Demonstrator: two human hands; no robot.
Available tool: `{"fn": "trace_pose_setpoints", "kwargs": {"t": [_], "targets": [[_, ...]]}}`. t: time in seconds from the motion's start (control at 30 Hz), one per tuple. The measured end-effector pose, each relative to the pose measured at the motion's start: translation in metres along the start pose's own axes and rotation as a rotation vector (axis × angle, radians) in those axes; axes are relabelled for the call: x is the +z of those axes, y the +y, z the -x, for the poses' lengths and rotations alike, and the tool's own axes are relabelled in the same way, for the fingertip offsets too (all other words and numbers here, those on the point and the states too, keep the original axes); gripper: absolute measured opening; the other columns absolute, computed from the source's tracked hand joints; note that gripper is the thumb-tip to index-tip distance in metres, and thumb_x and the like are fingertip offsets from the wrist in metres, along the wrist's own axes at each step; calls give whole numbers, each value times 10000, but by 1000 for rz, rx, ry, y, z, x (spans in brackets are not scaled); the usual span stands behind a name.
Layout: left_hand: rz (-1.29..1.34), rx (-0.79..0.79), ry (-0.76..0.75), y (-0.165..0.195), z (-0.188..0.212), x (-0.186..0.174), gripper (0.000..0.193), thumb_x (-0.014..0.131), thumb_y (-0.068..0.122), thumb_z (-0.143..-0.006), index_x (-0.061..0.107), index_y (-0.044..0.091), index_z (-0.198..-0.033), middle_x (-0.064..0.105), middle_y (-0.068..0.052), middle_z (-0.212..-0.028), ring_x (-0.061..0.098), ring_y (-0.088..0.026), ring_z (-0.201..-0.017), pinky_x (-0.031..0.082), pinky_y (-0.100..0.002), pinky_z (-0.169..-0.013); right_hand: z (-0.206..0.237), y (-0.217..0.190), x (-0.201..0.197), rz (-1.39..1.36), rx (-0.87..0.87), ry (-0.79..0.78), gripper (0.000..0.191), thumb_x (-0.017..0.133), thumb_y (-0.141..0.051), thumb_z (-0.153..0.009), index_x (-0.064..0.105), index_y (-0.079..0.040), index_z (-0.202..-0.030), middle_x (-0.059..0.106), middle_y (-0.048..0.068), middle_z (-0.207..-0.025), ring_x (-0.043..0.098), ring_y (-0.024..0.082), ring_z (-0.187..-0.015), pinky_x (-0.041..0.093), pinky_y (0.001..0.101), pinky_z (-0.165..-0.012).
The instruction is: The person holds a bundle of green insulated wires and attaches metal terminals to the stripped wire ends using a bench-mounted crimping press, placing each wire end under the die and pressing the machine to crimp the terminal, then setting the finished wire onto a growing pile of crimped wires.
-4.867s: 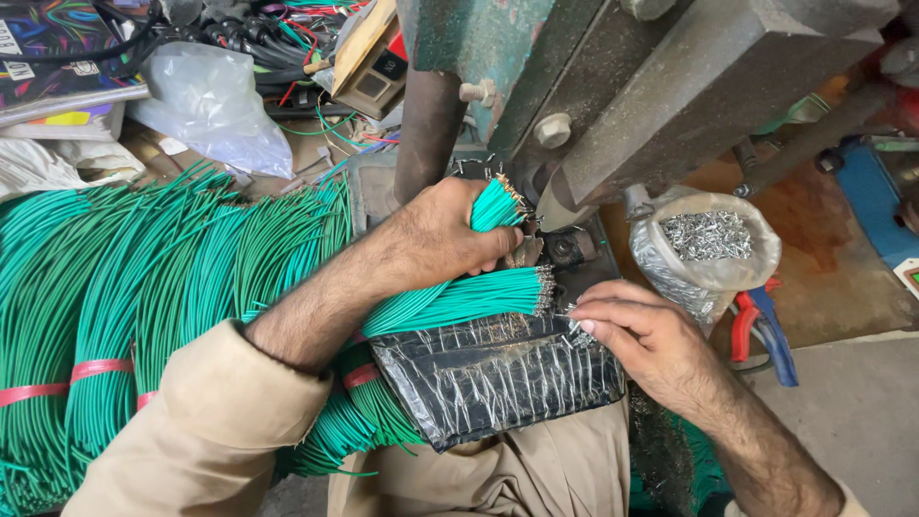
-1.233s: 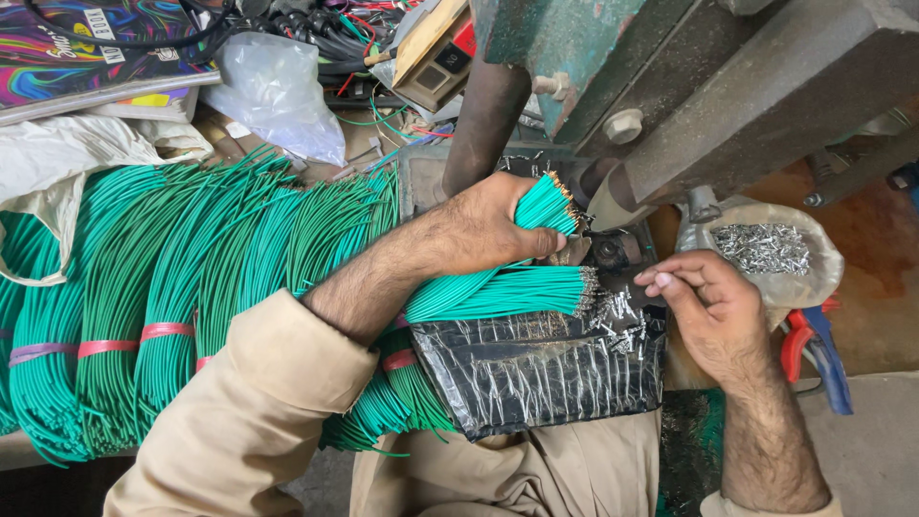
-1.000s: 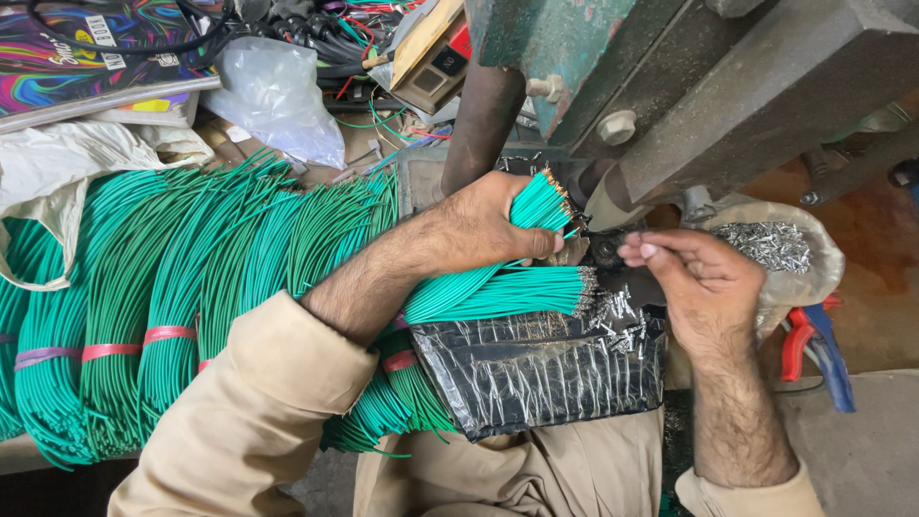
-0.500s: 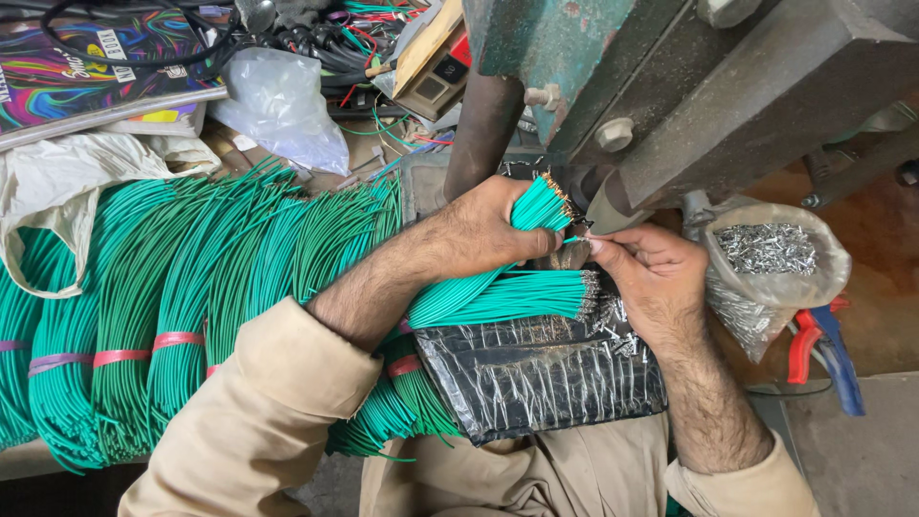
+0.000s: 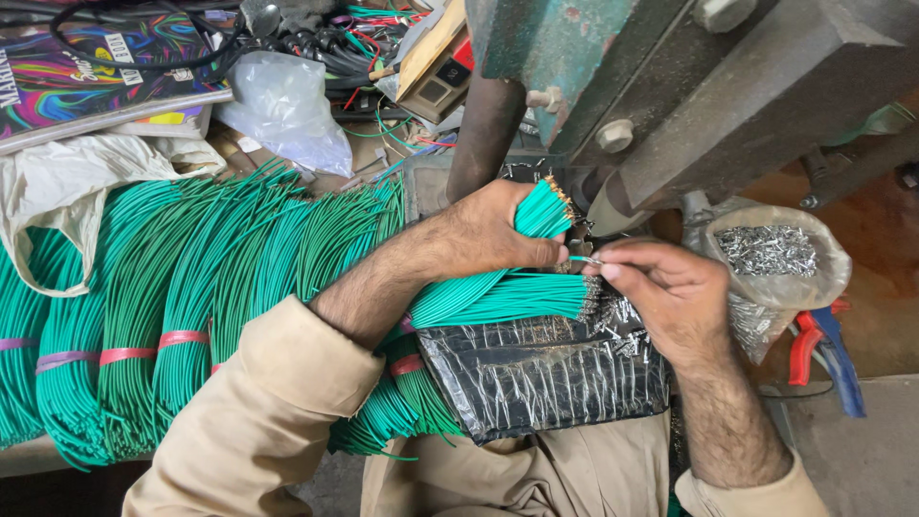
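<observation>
- Two bare hands are working close together in front of a heavy green and grey metal press (image 5: 670, 86), with tan sleeves covering both forearms.
- The left hand (image 5: 493, 235) is clenching its fingers around a bundle of green wires (image 5: 541, 209), holding the stripped copper ends tilted up towards the press.
- The right hand (image 5: 665, 287) is pinching a single green wire (image 5: 581, 259) between thumb and fingertips, just beside the left thumb; the wire's tip is pointing left, and the other fingers are curling in loosely.
- Below both hands, a second bunch of green wires (image 5: 503, 299) is lying across a black plastic-wrapped pad (image 5: 541, 373) on the person's lap, its ends showing small metal terminals near the right wrist.
- Many more green wires are spreading out to the left in long hanks (image 5: 182, 287), tied with pink bands (image 5: 153, 345) and draping over the bench edge.
- At the right, a clear plastic bag of small metal terminals (image 5: 771, 254) is sitting open, just beyond the right hand, and red and blue plier handles (image 5: 828, 349) are lying beside it.
- Behind the wires, a crumpled clear bag (image 5: 287, 110), a colourful book (image 5: 96, 67) and a tangle of cables (image 5: 325, 33) are cluttering the bench top.
- A pale cloth bag (image 5: 57, 182) is lying partly under the hanks at the far left.
</observation>
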State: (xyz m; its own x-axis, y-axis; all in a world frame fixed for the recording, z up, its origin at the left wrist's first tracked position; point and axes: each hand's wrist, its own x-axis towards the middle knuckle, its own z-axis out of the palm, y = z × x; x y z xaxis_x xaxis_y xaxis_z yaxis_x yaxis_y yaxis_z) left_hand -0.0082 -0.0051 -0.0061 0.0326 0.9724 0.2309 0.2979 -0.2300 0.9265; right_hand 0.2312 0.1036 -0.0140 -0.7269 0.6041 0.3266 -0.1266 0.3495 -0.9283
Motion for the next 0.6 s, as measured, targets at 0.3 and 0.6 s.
{"fn": "trace_pose_setpoints", "kwargs": {"t": [0.3,0.6], "targets": [[87,-18,-37,-4,-4,2,239,767,266,-912,687,43,-946,709,-3,-755,657,-88,-662,578,-279,-647,7,-28,-28,1017,59,-292,193,744,-172,-863,798,-121,-1041,681,69,-990,677,205,-964,556,362,-855],[53,-34,8,-1,-5,3,182,748,182,-892,704,36,-992,747,-6,-791,693,-73,-721,593,-274,-690,26,5,-41,565,107,-12,165,720,-30,-920,720,-3,-1083,715,67,-1002,664,137,-905,554,270,-782]]}}
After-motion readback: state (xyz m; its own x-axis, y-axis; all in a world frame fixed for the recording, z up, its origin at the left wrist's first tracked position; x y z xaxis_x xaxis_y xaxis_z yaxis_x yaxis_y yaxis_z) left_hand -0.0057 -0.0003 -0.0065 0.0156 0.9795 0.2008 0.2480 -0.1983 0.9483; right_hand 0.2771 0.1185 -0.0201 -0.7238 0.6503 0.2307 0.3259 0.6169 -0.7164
